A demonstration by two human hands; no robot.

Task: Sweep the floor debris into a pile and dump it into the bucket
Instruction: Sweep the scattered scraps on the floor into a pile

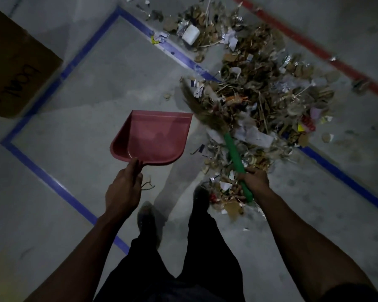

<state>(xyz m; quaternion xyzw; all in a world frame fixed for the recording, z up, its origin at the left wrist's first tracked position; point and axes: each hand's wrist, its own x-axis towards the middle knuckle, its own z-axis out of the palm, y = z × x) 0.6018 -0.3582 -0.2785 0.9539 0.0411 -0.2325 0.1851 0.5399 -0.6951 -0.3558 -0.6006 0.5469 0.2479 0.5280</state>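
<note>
grey concrete floor (pixel 79 88) crossed by blue tape (pixel 42 171); debris pile (pixel 260 94) right of it. left hand (pixel 123 188) grips red dustpan (pixel 153 138), right hand (pixel 254 178) grips green-handled broom (pixel 236 155).

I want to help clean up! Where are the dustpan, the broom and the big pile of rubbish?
dustpan (pixel 155 136): head view, middle of its red tray.
broom (pixel 235 152): head view, on its green handle.
pile of rubbish (pixel 262 92): head view, centre of the heap.

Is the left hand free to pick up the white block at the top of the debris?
Probably not: the left hand grips the red dustpan, and the white block lies far beyond it.
</note>
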